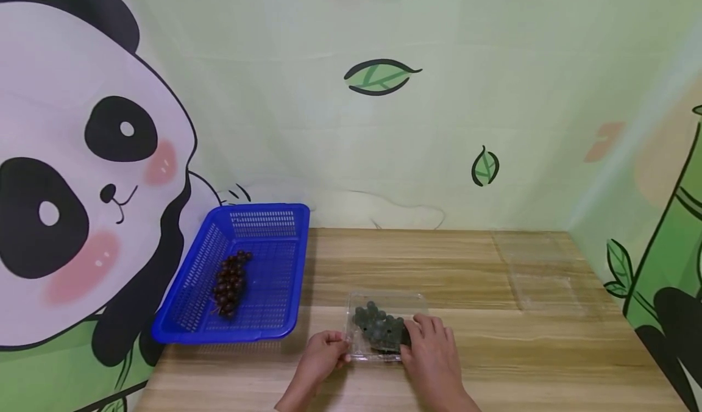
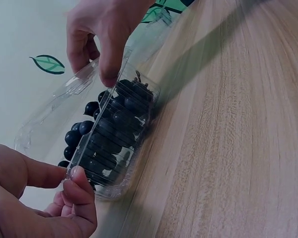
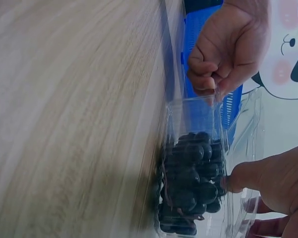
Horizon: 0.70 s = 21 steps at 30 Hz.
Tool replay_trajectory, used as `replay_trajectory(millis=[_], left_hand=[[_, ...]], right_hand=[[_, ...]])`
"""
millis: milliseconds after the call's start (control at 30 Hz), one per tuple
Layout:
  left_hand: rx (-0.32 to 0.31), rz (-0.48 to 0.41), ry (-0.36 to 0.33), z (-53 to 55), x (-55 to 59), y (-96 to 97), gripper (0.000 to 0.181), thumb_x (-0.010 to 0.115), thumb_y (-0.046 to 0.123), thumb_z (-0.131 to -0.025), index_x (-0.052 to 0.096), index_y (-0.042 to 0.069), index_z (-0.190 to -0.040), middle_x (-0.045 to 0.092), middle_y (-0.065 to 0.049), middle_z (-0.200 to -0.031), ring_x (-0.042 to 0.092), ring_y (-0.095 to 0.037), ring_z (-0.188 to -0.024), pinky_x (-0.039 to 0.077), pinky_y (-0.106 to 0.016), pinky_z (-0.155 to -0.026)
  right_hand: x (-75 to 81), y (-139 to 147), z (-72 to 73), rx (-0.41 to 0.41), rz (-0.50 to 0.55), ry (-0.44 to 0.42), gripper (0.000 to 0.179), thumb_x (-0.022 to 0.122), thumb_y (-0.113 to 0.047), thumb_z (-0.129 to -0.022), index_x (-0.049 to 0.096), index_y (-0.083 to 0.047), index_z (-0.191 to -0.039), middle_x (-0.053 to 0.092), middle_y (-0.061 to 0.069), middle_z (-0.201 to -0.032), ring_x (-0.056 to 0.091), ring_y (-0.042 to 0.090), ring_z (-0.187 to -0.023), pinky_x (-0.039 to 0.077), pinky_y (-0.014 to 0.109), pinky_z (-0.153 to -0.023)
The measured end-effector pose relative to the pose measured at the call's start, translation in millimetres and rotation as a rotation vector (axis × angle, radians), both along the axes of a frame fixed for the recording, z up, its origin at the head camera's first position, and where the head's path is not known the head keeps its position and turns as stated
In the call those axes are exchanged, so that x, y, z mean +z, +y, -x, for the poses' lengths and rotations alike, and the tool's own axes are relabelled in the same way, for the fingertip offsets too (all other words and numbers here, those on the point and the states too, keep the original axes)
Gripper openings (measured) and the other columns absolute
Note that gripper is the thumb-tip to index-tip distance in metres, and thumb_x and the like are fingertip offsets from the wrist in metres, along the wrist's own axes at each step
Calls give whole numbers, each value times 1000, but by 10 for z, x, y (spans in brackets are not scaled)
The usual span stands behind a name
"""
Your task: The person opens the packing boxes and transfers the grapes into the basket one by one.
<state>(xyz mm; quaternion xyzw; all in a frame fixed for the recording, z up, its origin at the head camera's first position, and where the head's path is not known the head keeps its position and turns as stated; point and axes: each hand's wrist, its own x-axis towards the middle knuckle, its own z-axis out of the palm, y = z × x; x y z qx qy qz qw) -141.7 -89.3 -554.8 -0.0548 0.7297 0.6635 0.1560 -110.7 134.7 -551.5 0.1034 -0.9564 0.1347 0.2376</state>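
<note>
The boxed grapes (image 3: 189, 176) look blue-black, the basket (image 1: 271, 287) blue, the tabletop (image 1: 526, 363) tan and wood-grained.

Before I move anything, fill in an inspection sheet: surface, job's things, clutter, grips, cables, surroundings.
Surface: pale wood table.
Job's things: dark grapes in an open clear box.
Clutter: also on the table, a blue basket holding a brown bunch; a clear container, far right.
Grips: left grip pinches the box's left edge, near the front; right grip is at its right end, thumb by the grapes, exact contact unclear.
Cables: nothing seen.
Surroundings: panda-print backdrop.
</note>
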Motion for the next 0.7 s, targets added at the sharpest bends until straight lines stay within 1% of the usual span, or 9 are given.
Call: replay_trajectory(millis=[133, 300, 400, 567, 700], left_hand=[[-10, 5, -6, 3, 4, -5, 5, 59, -2, -97, 60, -6, -99, 62, -5, -78, 55, -9, -63, 43, -20, -57], [-23, 7, -1, 10, 12, 2, 7, 58, -3, -98, 59, -9, -100, 61, -4, -79, 56, -9, -64, 42, -19, -57], [-28, 2, -2, 11, 15, 6, 8, 58, -2, -98, 59, -10, -101, 61, -4, -80, 56, -9, -65, 43, -19, -57], [-37, 1, -15, 3, 12, 1, 5, 58, -2, -98, 59, -7, -98, 61, -3, -79, 56, -9, -65, 43, -20, -58], [-37, 0, -13, -5, 23, -2, 7, 58, -2, -98, 59, -8, -101, 60, -3, -79, 55, -9, -64, 43, -19, -58]], right_hand=[[11, 28, -15, -9, 10, -12, 45, 87, -22, -76, 72, -5, -115, 65, 14, -115, 59, 33, -104, 44, 46, -81], [24, 59, -35, -28, -32, -20, 44, 89, -29, -76, 74, -9, -112, 67, 12, -113, 63, 33, -94, 47, 48, -76], [26, 69, -44, -29, -48, -23, 42, 89, -29, -77, 74, -9, -111, 68, 11, -112, 65, 33, -91, 49, 48, -75], [19, 61, -71, -33, -52, -39, 44, 89, -28, -78, 73, -7, -112, 67, 13, -113, 65, 33, -93, 51, 48, -73], [-6, 47, -72, -32, -63, -35, 44, 88, -26, -79, 72, -5, -113, 66, 15, -114, 64, 34, -93, 52, 48, -74]])
